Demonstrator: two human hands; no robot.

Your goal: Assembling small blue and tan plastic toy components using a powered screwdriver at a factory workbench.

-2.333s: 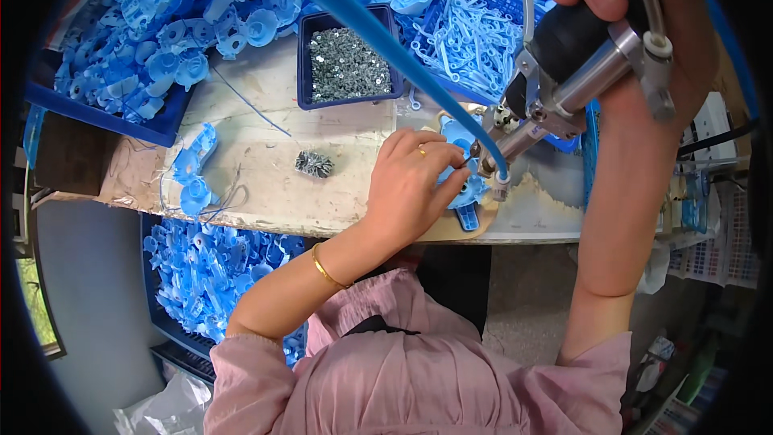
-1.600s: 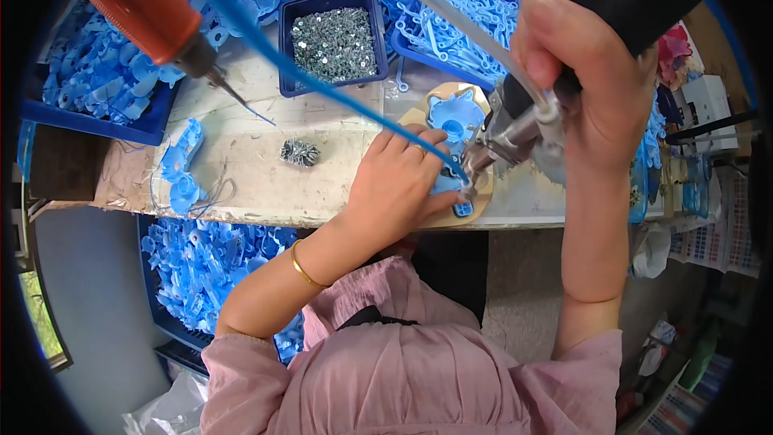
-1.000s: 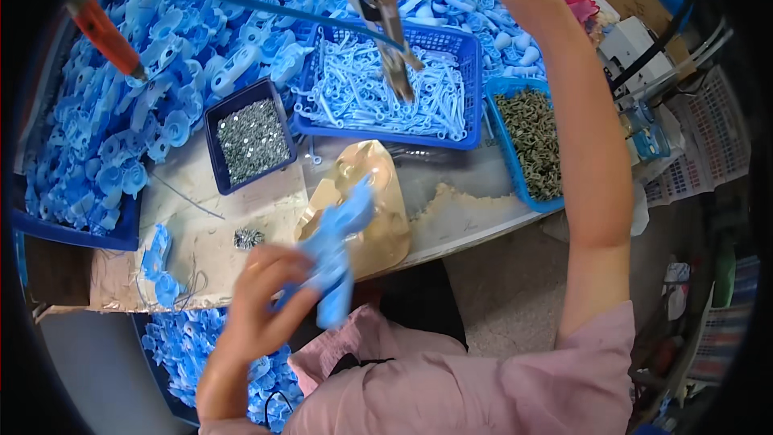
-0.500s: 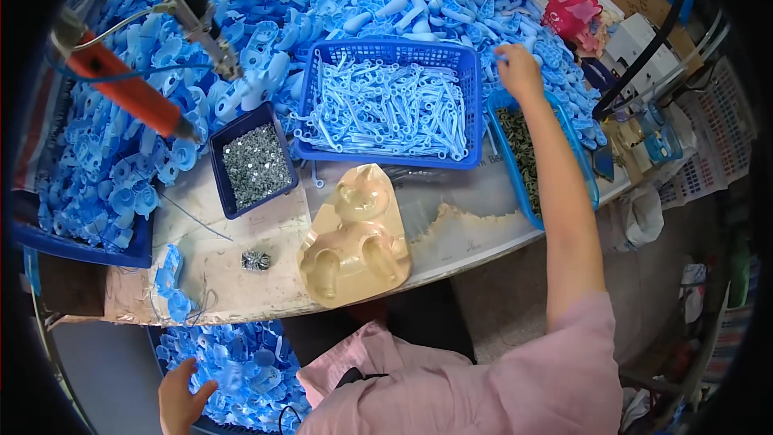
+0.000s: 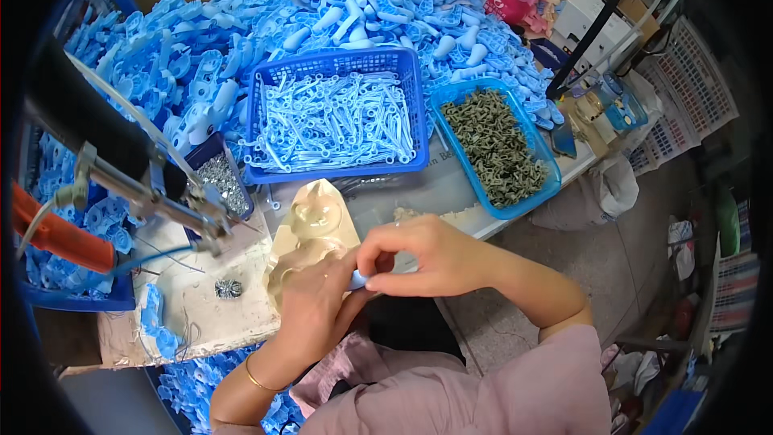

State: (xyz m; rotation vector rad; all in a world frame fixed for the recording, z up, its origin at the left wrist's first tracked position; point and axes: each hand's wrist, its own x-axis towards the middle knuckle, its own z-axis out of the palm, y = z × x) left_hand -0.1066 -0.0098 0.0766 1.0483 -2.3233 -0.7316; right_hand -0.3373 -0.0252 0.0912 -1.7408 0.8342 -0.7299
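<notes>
My hands meet in front of a tan moulded fixture point(image 5: 318, 213) at the table's near edge. Between them shows a small light-blue plastic part point(image 5: 359, 280), mostly covered by fingers. My right hand point(image 5: 427, 254) pinches it from the right with thumb and bent fingers. My left hand point(image 5: 316, 296) closes round it from the left and hides the fixture's lower portion. Just beyond the fixture stands a blue mesh basket point(image 5: 338, 171) full of pale-blue sticks with ringed ends.
A light-blue tray point(image 5: 555, 177) holds small dark metal pieces. Behind the power tools point(image 5: 68, 229) at left is a dark box of screws point(image 5: 221, 181). Blue plastic shells point(image 5: 185, 48) heap across the back. A screw cluster point(image 5: 228, 288) and a blue shell point(image 5: 153, 318) lie at left.
My right hand has come back from beyond the light-blue tray, and my left hand has risen from the lower bin. They now meet at the light-blue part. The view has shifted.
</notes>
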